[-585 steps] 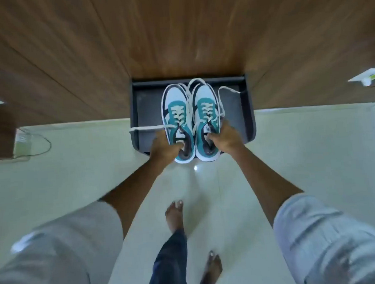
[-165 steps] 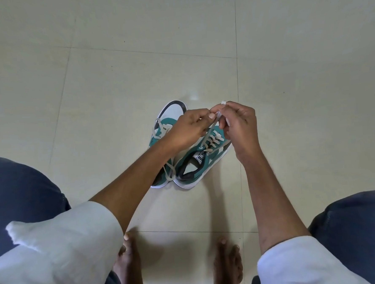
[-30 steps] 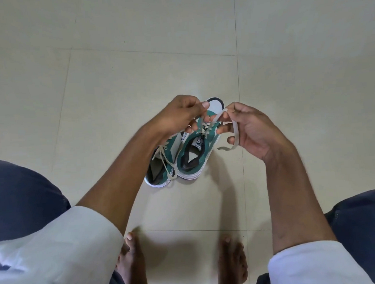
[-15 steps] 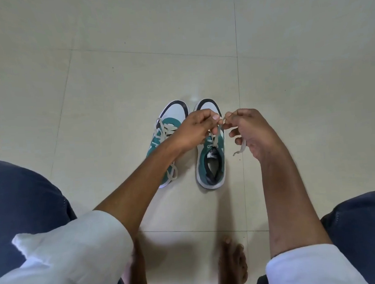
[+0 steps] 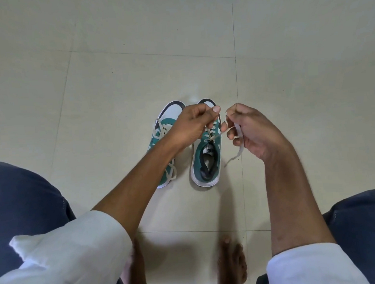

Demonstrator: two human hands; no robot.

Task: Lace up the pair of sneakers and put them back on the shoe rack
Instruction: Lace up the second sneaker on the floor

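Head view, one frame, looking down on a pale tiled floor (image 5: 111, 58)

Landmark: right sneaker (image 5: 207, 160), teal and white, dark collar, upright on the floor, toe pointing away from the person

- Left sneaker (image 5: 166, 130): same colours, just left of the landmark, a narrow strip of floor between the two soles; its white lace lies loose over the tongue and down its side; the left forearm crosses above it and hides much of it
- Left hand (image 5: 190, 125): above the toe end of the landmark, fingers (image 5: 213, 110) pinched together on a strand of the white lace (image 5: 240, 154)
- Right hand (image 5: 256, 131): above and just right of the landmark, fingers curled shut around the other strand; the free end of the lace hangs below the palm toward the floor
- Lace between the hands: runs down to a crossing over the landmark's upper eyelets
- White sleeves (image 5: 75, 258): rolled to the elbows, nearer the camera than the landmark
- Dark blue trouser knees (image 5: 21, 200): to either side, nearer than the landmark
- Bare feet (image 5: 231, 264): on the floor, directly nearer than the landmark
- Shoe rack: out of view
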